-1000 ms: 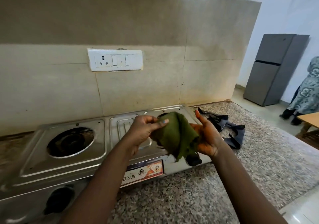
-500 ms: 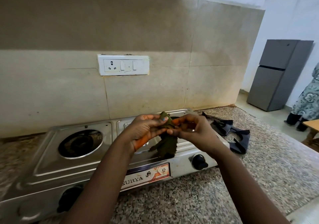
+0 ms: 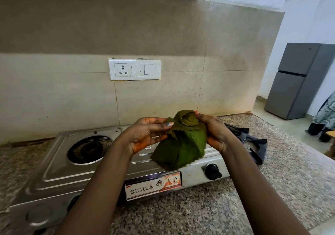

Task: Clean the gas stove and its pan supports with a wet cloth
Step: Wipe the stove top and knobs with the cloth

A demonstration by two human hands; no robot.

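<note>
A green cloth [image 3: 183, 144] hangs in the air above the middle of the steel two-burner gas stove [image 3: 54, 169]. My left hand [image 3: 146, 135] holds its left side with thumb and fingers. My right hand [image 3: 215, 133] grips its right side and pinches the folded top edge. The left burner [image 3: 88, 148] is bare, without a pan support. The right burner is hidden behind the cloth and my hands. Two black pan supports [image 3: 255, 144] lie on the counter to the right of the stove.
The stove stands on a speckled granite counter [image 3: 272, 189] against a tiled wall with a white socket plate [image 3: 135, 69]. A black knob [image 3: 212, 171] sits on the stove front. A grey fridge [image 3: 297, 80] and a person stand on the floor at far right.
The cloth, bunched narrow between both hands half a second ago, is now spread wider and folded over. Both hands rose a little. The camera shifted slightly.
</note>
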